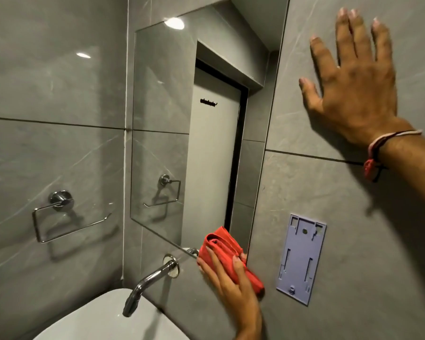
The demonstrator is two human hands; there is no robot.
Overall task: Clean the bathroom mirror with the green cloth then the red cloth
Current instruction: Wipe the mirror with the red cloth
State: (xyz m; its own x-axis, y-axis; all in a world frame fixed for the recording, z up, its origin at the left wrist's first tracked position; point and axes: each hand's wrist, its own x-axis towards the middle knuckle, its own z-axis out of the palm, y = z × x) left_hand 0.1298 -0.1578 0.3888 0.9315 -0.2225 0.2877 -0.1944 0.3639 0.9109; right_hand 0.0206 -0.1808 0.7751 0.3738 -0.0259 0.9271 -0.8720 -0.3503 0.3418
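The bathroom mirror (167, 133) hangs on the grey tiled wall and reflects a door and a towel ring. At its lower right corner my left hand (228, 283) presses a folded red cloth (225, 251) flat against the glass edge and the wall below. My right hand (349, 79) rests flat on the wall tile to the right of the mirror, fingers spread, holding nothing. A red and white thread is tied round that wrist. No green cloth is in view.
A chrome tap (147, 280) sticks out of the wall just below the mirror, over a white basin (101, 322). A chrome towel ring (59, 212) is fixed to the left wall. A lilac plastic mounting plate (302, 258) sits on the wall right of the cloth.
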